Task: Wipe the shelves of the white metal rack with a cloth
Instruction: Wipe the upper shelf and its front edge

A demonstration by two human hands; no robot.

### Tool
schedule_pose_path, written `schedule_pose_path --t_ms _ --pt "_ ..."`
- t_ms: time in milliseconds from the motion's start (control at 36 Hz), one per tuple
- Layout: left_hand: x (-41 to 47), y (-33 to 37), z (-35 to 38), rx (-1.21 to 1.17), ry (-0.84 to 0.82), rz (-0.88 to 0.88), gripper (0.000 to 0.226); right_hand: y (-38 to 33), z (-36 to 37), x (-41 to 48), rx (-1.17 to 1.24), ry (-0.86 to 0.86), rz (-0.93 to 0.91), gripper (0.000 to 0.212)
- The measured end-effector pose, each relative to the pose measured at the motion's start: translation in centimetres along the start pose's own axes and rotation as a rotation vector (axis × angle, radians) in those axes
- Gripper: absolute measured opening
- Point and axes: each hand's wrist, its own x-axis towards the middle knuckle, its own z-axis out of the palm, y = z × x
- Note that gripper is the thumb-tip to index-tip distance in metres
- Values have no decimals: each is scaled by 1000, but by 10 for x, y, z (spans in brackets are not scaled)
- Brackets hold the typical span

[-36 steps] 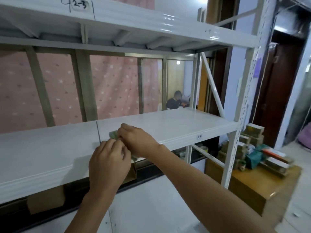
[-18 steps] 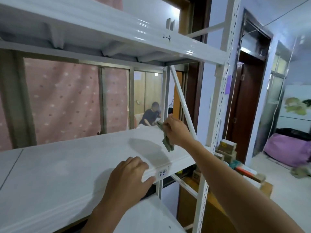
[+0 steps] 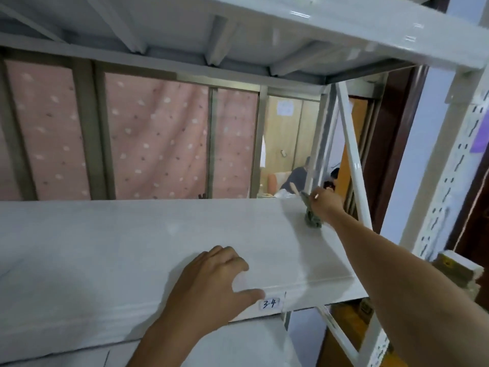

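a second ago both hands were bunched together over the cloth at the front lip of the shelf; since then the right hand (image 3: pixel 326 203) has carried the cloth (image 3: pixel 312 219) out to the far right back corner, and where it dangled clear of the surface half a second ago, its lower end now looks to be down on the shelf (image 3: pixel 132 247), just beside the slanted brace of the white metal rack (image 3: pixel 447 181). its fingers are clenched round the top of the crumpled green cloth. the left hand (image 3: pixel 211 284) has parted from the cloth and grasps nothing: its fingers lie loosely bent on the shelf top, with the thumb stretched along the front lip, and it looks like a brace for the long reach

my read is that the cloth sits at the start of a stroke, so most of this shelf is yet to be wiped

a small white label (image 3: pixel 269 304) on the front lip, touching the left thumb tip, reads "3-4" in handwriting. a purple slip (image 3: pixel 480 139) sticks to the wall by the right edge of the view; any writing on it is too blurred to read
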Motion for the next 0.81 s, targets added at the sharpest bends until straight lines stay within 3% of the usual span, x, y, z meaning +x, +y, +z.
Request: schedule_pose_path --t_ms 111,250,389,556,667,806 --pt "1 4 -2 29 6 -80 59 9 24 27 44 -10 -14 37" --pt "2 6 -8 -16 26 -217 64 10 38 47 30 -15 21 27" --pt "2 4 -5 42 130 -195 47 20 52 62 -61 -10 78 47" --pt "-1 -1 -5 74 172 -183 40 24 57 72 -152 -14 208 46" --pt "-7 -9 -11 121 170 -155 40 21 61 80 -150 -71 133 39" --pt "-20 -26 -25 216 181 -153 38 3 67 89 -317 -118 24 35"
